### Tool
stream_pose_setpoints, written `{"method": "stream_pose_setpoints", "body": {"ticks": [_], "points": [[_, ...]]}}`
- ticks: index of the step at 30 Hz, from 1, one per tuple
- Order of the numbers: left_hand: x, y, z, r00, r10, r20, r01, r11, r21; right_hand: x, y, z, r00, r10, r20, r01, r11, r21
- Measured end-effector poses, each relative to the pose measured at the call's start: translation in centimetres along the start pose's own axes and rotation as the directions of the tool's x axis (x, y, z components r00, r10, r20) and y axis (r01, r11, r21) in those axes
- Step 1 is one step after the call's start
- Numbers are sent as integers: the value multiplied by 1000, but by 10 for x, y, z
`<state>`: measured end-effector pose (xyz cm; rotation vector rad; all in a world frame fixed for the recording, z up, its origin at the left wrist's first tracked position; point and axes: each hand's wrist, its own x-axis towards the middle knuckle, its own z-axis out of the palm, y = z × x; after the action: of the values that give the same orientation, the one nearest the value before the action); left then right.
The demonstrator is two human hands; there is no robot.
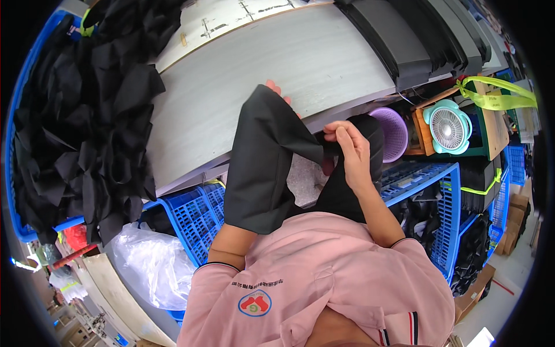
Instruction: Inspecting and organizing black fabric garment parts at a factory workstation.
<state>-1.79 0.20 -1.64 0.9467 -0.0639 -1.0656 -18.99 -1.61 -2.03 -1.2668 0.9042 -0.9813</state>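
A grey counter (260, 98) stretches ahead, black cloth (75, 127) heaped left, black panels (402, 34) stacked right. At its near edge, a black fabric piece (260, 168) hides most of the left hand (274, 89). A purple basket (394, 134) stands beyond the loosely curled right hand (354, 149); whether either hand pinches, I cannot tell.

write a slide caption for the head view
Black cloth covers most of the left hand and forearm beside a grey worktable; the right hand is close by.
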Motion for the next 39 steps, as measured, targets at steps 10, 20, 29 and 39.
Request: {"method": "stream_pose_setpoints", "body": {"ticks": [10,20,29,39], "points": [[-3,13,-23,990,4,144,-68,894,442,6,-59,-12,842,-165,513,-5,950,313],[-36,-9,-20,908,-219,356,209,976,65,45,-63,-2,993,48,109,-73,968,240],[-22,-11,-39,930,-117,349,104,993,55,23,-39,24,583,-755,301,707,288,-646],[-37,-6,-73,944,-149,293,159,987,-10,29,-18,6,993,8,-117,-16,998,-63]]}}
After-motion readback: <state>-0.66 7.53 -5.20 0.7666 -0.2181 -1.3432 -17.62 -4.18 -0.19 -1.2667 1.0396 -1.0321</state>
